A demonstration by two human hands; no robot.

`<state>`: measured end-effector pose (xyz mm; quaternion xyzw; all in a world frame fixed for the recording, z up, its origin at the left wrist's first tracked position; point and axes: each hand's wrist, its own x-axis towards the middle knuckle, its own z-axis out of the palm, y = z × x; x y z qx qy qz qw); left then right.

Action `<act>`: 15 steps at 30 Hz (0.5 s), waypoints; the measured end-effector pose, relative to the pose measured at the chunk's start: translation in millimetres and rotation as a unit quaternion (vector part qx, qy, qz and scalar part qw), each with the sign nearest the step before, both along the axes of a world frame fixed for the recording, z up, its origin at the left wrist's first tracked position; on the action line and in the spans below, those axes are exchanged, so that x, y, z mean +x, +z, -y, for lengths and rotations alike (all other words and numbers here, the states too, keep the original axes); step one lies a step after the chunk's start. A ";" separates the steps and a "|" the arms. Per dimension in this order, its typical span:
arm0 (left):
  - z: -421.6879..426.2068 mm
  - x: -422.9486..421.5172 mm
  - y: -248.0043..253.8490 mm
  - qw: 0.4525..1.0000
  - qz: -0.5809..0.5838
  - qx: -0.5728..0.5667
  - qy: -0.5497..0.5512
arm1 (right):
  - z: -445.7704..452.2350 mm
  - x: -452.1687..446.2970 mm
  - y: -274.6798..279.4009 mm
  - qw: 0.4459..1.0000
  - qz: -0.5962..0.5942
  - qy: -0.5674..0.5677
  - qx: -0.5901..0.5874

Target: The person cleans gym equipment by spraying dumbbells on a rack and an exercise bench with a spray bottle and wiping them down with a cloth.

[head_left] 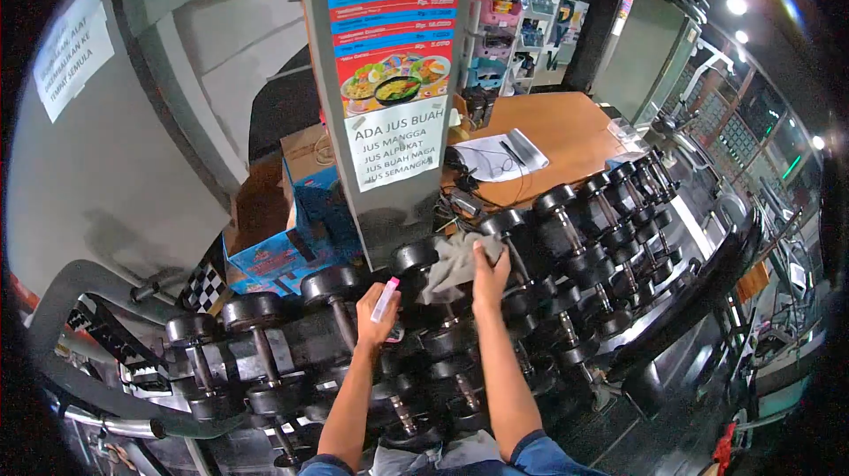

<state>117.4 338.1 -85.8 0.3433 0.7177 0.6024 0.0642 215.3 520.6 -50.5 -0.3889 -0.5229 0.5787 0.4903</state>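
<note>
A small clear bottle with a pink top (385,301) is in my left hand (376,319), whose fingers are wrapped round it. My right hand (490,274) grips a crumpled grey cloth (458,266), which hangs over the black dumbbells of the upper row. Just left of the cloth is the round head of one dumbbell (413,257), partly covered by it. Another dumbbell (336,286) lies to the left of my left hand. Further dumbbells stand in rows on the rack, below and on both sides of my hands.
Behind the rack rises a grey pillar (398,220) with a menu poster (393,25). Blue cardboard boxes (274,255) stand left of it. A wooden desk (553,127) with papers (500,156) and cables is behind right. Gym equipment stands at the far right, and a curved metal frame at the left.
</note>
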 end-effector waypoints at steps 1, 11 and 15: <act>0.2 1.2 5.0 1.000 0.028 0.001 0.000 | -8.7 14.3 19.0 0.999 0.021 0.039 -0.025; -7.6 18.7 3.2 0.998 -0.035 -0.013 -0.047 | -39.7 102.9 31.5 0.927 -0.084 0.248 -0.270; -19.7 59.7 55.8 0.998 0.041 -0.026 -0.035 | -46.9 112.5 16.9 0.911 0.039 0.303 -0.277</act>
